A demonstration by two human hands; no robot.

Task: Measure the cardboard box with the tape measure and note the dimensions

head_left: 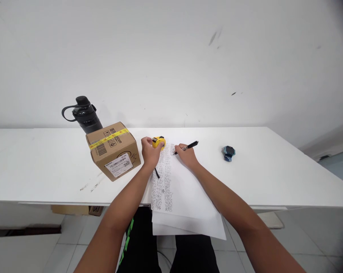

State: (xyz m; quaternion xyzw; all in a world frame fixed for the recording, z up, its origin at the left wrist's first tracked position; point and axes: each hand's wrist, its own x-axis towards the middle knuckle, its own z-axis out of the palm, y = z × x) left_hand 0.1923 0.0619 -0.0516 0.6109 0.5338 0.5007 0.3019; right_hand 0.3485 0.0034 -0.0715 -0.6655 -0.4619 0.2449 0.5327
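Observation:
My left hand [150, 152] is closed around a yellow tape measure [158, 143] at the upper left corner of the paper. A black strap [157, 173] hangs below that hand over the sheet. In my right hand [186, 153] is a black pen [192, 145], its tip down on the paper beside the marks. The white paper sheets [188, 193] lie in a stack, and their lower end hangs over the table's front edge. Columns of small dark marks fill the left side of the top sheet.
Left of my hands sits a taped cardboard box [117, 149], with a black water bottle [87, 115] behind it. A blue wristwatch [228, 152] lies to the right on the white table [259, 174]. The wall [171, 64] rises behind the table.

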